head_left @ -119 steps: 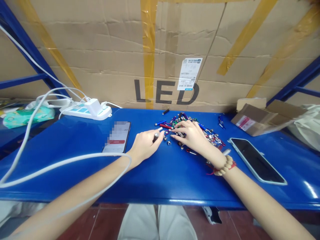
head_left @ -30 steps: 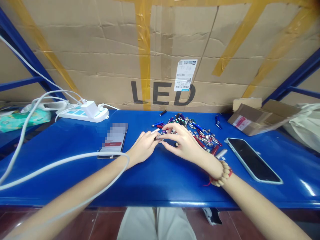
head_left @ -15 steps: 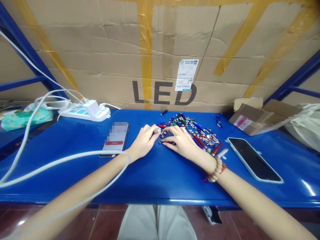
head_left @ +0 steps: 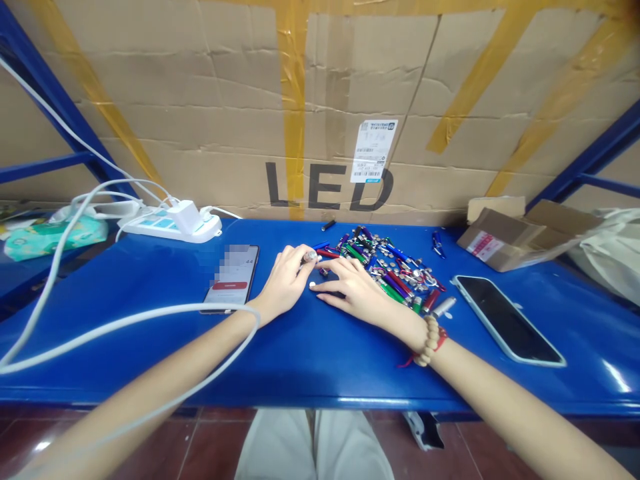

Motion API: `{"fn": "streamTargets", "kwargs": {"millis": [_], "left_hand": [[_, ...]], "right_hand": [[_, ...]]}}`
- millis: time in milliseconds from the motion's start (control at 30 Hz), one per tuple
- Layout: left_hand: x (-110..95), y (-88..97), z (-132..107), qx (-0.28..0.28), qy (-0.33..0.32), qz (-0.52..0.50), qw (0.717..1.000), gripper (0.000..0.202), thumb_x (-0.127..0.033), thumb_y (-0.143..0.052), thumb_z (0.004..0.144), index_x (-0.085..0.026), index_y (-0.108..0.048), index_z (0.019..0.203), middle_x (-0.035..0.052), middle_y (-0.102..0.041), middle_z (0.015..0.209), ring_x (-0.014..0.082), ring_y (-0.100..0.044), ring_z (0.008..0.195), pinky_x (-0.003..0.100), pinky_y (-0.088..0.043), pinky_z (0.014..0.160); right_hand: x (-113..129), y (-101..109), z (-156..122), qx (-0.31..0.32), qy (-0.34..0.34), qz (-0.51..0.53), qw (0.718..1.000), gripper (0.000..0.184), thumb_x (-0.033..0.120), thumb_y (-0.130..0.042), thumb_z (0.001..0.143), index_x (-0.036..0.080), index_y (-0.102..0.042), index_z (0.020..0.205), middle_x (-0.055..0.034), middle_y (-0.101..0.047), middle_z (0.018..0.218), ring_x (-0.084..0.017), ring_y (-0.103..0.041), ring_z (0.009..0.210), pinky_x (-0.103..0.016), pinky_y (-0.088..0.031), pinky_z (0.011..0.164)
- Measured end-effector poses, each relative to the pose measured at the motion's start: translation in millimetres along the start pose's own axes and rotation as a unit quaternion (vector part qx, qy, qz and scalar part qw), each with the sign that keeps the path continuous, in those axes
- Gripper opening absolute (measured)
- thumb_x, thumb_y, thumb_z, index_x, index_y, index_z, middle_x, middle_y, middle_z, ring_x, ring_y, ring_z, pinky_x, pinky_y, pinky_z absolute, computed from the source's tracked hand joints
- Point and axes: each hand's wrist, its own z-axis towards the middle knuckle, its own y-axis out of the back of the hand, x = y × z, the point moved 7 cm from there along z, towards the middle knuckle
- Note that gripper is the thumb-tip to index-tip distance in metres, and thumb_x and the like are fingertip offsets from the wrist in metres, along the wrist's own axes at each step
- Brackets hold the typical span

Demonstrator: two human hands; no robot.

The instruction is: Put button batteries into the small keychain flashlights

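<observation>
My left hand (head_left: pixel 286 280) rests on the blue table (head_left: pixel 320 360) with its fingers pinched round a small silver cylinder (head_left: pixel 309 256). My right hand (head_left: pixel 353 288) lies flat beside it, fingers stretched out, one fingertip touching a tiny silver disc (head_left: pixel 313 285). Just behind my right hand spreads a heap of small coloured keychain lights (head_left: pixel 390 265) and button cells. A bead bracelet (head_left: pixel 427 340) sits on my right wrist.
A phone with a lit screen (head_left: pixel 231 277) lies left of my hands, a dark phone (head_left: pixel 507 319) to the right. A white power strip (head_left: pixel 173 225) with cables sits at the back left, an open carton (head_left: pixel 505 237) at the back right. A cardboard wall marked LED (head_left: pixel 327 187) stands behind.
My right hand has slid back toward me from the heap and flattened on the table. My left hand has kept the silver cylinder and barely moved.
</observation>
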Motion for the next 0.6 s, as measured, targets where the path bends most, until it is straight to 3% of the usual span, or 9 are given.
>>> {"fn": "streamTargets", "kwargs": {"millis": [167,433,600], "left_hand": [[-1.9,-0.4,-0.5,-0.002,-0.005,0.002,1.0,0.019,-0.027,-0.034,0.093,-0.02,-0.049,0.084,0.001,-0.059,0.088,0.017,-0.047,0.082,0.032,-0.034,0.079],[-4.1,3.1,-1.2,-0.02,0.006,0.0,1.0,0.02,-0.028,-0.033,0.093,-0.02,-0.048,0.082,0.001,-0.057,0.085,0.0167,-0.047,0.082,0.032,-0.034,0.079],[-3.4,3.6,-1.3,-0.027,0.016,-0.006,1.0,0.02,-0.029,-0.033,0.093,-0.02,-0.048,0.083,0.0012,-0.057,0.085,0.0171,-0.047,0.082,0.031,-0.035,0.078]], "right_hand": [[-4.3,1.7,0.9,-0.005,-0.026,-0.001,1.0,0.032,0.037,-0.048,0.088,0.025,-0.06,0.115,-0.0073,-0.051,0.124,-0.022,-0.041,0.115,-0.04,-0.033,0.094],[1.4,-6.3,2.6,0.02,-0.03,-0.036,0.999,0.045,0.045,-0.038,0.09,0.022,-0.05,0.126,-0.011,-0.044,0.131,-0.025,-0.037,0.119,-0.045,-0.029,0.098],[-1.9,-6.2,3.9,0.019,-0.042,-0.037,0.998,0.04,0.045,-0.039,0.09,0.025,-0.057,0.119,-0.009,-0.044,0.132,-0.025,-0.035,0.121,-0.045,-0.027,0.1]]}}
